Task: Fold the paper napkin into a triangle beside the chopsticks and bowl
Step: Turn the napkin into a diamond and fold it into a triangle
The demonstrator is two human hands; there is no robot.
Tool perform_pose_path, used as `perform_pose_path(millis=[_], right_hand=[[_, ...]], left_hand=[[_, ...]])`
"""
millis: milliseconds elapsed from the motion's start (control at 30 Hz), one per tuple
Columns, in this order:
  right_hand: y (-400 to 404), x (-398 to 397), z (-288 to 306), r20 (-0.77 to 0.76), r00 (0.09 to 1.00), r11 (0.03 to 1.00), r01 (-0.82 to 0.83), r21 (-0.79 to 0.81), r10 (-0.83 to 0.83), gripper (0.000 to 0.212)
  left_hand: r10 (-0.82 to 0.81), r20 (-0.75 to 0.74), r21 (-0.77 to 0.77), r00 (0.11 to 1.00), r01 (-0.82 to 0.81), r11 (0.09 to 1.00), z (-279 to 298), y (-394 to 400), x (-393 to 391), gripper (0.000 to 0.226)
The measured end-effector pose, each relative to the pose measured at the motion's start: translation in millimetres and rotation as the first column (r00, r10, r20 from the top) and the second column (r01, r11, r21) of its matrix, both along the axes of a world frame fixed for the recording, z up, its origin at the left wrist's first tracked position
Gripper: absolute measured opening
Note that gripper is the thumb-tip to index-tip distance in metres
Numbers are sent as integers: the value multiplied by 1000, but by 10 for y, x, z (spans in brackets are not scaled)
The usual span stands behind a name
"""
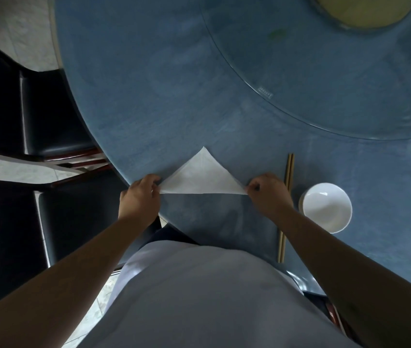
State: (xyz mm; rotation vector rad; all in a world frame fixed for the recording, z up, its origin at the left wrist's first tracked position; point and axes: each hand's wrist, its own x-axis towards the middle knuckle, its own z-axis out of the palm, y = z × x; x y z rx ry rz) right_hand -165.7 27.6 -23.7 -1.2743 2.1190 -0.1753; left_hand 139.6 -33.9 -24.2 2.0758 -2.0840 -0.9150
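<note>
While both hands are working near the table's front edge, the left hand is pinching the napkin's left corner w/ fingers closed on it, and the right hand is pinching the right corner the same way. The paper napkin is already lying as a triangle on the blue table, long edge toward the person, apex pointing away. Just right of it, the chopsticks are lying lengthwise, w/ the white bowl beyond them. To finish well: keep corners taut, press the crease flat, avoid nudging the chopsticks. Farther off, a glass turntable is sitting mid-table.
</note>
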Motion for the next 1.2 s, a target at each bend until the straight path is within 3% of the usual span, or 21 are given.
perform_pose_path(millis=[367, 567, 767, 1000, 1133, 1200], right_hand=[[84, 7, 4, -73, 988, 990, -134, 35, 137, 15], [64, -49, 34, -44, 988, 987, -148, 69, 151, 18], [13, -24, 145, -76, 985, 982, -143, 125, 153, 36], [-51, -11, 229, -137, 985, 985, -83, 149, 104, 26], [11, 19, 271, -200, 978, 997, -60, 38, 67, 15], [53, 110, 267, -298, 934, 962, -245, -124, 199, 19]], left_hand=[[-10, 18, 9, 1000, 9, 1000, -20, 5, 23, 30], [-16, 5, 22, 1000, 16, 1000, 1, -15, 30, 27], [-44, 23, 41, 999, 43, 998, 42, -29, 22, 29], [-46, 28, 14, 999, 46, 999, 56, 0, 17, 30], [-122, 106, -123, 987, 135, 983, 97, 94, 13, 38], [-270, 132, -230, 954, 294, 928, 124, 167, -30, 44]])
